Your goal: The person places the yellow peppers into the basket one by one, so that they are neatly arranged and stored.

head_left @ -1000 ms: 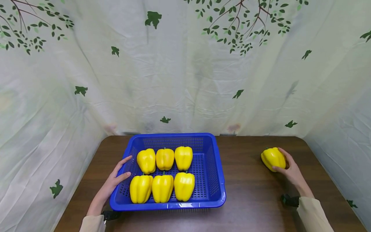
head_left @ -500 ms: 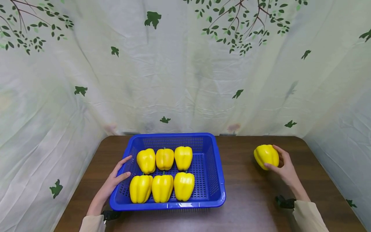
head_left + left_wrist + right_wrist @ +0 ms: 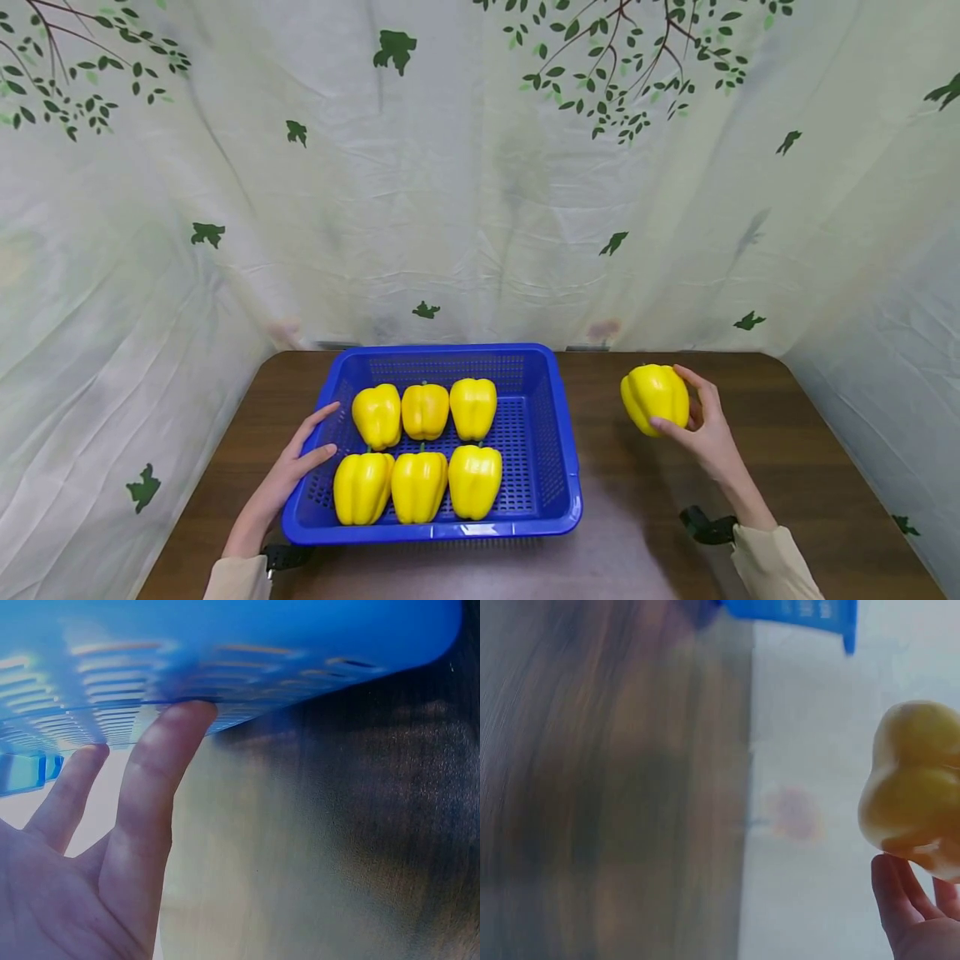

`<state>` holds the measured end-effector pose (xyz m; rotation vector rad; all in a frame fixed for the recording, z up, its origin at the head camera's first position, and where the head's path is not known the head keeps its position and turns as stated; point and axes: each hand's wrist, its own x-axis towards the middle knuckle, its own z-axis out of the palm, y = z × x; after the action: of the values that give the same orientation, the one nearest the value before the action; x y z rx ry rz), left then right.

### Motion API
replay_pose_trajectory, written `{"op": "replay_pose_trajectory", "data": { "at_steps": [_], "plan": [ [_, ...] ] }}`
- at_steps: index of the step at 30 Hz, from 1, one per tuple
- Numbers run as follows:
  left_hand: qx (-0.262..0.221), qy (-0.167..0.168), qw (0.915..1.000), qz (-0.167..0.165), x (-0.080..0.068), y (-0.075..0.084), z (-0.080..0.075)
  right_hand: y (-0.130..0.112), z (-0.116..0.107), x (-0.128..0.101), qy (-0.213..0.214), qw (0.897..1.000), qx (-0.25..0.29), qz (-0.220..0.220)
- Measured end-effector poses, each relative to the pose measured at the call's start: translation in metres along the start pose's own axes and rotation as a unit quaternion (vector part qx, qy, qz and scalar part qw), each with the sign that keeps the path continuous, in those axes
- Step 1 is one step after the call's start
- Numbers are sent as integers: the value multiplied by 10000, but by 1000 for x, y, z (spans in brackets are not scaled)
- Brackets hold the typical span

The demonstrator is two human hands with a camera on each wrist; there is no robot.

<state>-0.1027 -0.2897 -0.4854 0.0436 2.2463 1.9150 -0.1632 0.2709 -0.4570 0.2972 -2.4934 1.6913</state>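
Note:
Raised above the right part of the table, a yellow bell pepper is pinched between the thumb and fingers of my right hand. In the right wrist view, the lobed end of the same pepper shows above my fingertips. My left hand holds the left side of a blue perforated basket, thumb and forefinger over its rim. The left wrist view has other fingers against the basket's slotted outer wall. Two rows of yellow bell peppers lie in the basket's left and middle part.
A dark brown wooden table carries the basket at its left-centre. Behind and on both sides hangs a pale curtain printed with leaves. Inside the basket, bare mesh floor shows right of the peppers.
My right hand has lifted the pepper off the table and carried it leftward, closer to the basket. The left hand and the basket have stayed in place.

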Motion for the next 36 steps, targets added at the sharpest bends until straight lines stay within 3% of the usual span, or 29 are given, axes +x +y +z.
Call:
{"op": "replay_pose_trajectory", "data": {
  "at_steps": [12,24,36],
  "plan": [
    [19,12,10000,-17,0,1,0,-34,35,-1,-94,9987,324,-394],
    [-11,-21,10000,-42,0,2,0,-65,79,-2,-412,9944,906,-344],
    [-50,-95,9999,-23,0,1,-1,-76,118,-1,-433,9948,774,-499]
  ]
}}
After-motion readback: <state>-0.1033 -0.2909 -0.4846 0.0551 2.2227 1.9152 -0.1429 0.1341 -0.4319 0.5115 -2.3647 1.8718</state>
